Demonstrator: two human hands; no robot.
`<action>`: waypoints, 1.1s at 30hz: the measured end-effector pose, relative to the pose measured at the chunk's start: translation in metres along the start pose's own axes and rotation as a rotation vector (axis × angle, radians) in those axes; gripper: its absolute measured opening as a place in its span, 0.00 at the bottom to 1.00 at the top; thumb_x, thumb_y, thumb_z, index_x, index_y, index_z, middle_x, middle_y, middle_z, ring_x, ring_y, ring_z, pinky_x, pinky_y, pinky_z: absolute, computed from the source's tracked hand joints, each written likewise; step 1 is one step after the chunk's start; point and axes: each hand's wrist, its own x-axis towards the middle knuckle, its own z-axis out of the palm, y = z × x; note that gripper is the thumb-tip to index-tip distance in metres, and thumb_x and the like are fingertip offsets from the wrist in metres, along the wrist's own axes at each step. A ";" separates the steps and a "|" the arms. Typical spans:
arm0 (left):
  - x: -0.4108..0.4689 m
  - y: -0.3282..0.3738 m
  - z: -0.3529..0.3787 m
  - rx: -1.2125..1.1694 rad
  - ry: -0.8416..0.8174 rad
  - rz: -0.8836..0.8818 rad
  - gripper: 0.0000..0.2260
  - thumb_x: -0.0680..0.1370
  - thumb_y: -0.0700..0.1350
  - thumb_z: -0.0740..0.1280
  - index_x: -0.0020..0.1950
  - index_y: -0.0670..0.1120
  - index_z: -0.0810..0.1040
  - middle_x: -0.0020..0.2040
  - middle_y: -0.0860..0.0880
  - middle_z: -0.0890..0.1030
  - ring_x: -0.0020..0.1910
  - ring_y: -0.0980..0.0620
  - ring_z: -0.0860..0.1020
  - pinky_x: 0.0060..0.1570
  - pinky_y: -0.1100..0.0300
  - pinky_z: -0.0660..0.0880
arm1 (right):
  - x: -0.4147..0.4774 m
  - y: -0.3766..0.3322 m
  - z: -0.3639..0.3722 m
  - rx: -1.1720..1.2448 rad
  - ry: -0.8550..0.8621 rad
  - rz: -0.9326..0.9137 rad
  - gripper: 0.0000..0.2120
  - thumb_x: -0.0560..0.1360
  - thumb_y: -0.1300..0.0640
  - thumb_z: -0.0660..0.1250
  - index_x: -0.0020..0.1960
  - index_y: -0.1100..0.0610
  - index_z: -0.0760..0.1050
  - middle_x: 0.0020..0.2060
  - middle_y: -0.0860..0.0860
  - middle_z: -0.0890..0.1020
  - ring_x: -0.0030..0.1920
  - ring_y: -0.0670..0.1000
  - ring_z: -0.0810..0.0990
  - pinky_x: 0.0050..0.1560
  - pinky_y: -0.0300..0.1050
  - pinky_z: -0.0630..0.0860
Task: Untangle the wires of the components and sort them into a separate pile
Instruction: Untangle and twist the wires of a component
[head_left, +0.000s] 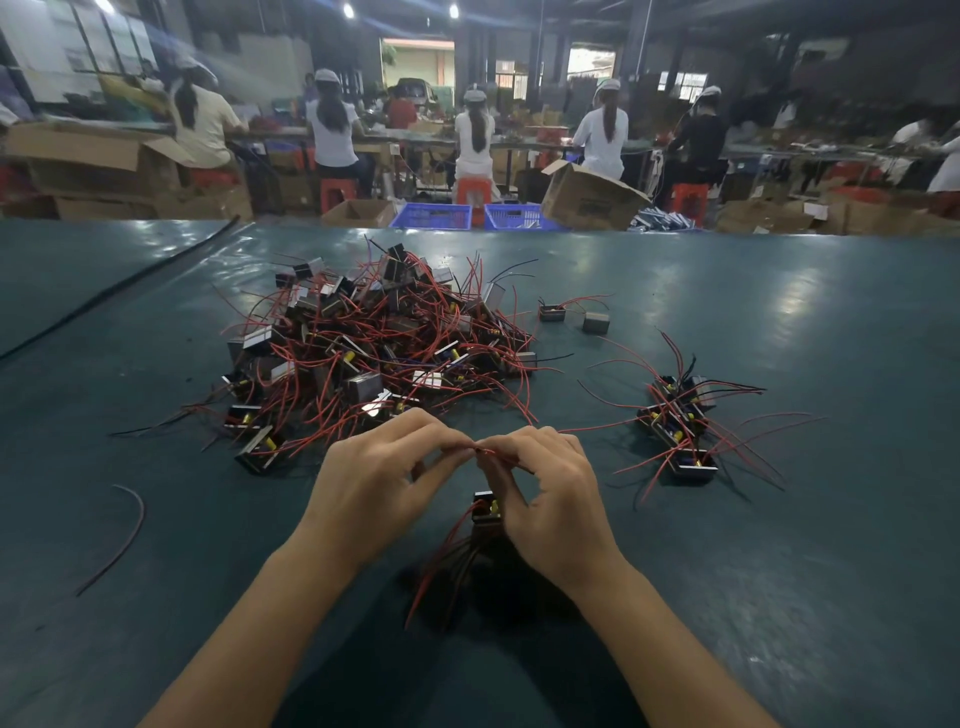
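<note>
Both hands meet above the green worktop (779, 571). The left hand (384, 478) and right hand (545, 493) each pinch one red wire (485, 453) between thumb and fingertips, with the tips almost touching. The component (487, 512) sits just under the fingertips, beside the right thumb, and its leads trail toward the person. The tangled pile (374, 343) lies just beyond the left hand. A smaller separate pile (680, 421) lies to the right of the right hand. A loose wire (124, 535) lies well left of the left hand.

Bare left hand (375, 480), bare right hand (551, 496)
</note>
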 end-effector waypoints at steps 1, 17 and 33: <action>0.000 0.000 0.000 0.030 0.001 0.013 0.10 0.77 0.51 0.66 0.45 0.47 0.84 0.42 0.55 0.82 0.30 0.53 0.78 0.28 0.54 0.76 | 0.000 0.000 0.000 -0.015 0.001 -0.008 0.03 0.75 0.60 0.71 0.48 0.58 0.82 0.39 0.47 0.82 0.39 0.48 0.77 0.45 0.49 0.73; -0.001 0.001 0.012 -0.338 -0.050 -0.504 0.02 0.74 0.46 0.70 0.43 0.54 0.82 0.37 0.55 0.83 0.30 0.55 0.77 0.31 0.57 0.76 | 0.000 0.001 -0.001 -0.151 0.030 -0.057 0.03 0.74 0.59 0.72 0.47 0.57 0.83 0.40 0.46 0.84 0.39 0.49 0.80 0.44 0.49 0.74; 0.001 0.002 0.001 0.022 0.017 0.009 0.09 0.77 0.52 0.68 0.48 0.48 0.84 0.44 0.54 0.78 0.27 0.60 0.66 0.25 0.58 0.71 | 0.000 0.000 -0.002 -0.135 0.055 -0.045 0.05 0.75 0.58 0.71 0.48 0.58 0.84 0.40 0.47 0.84 0.37 0.50 0.80 0.42 0.50 0.74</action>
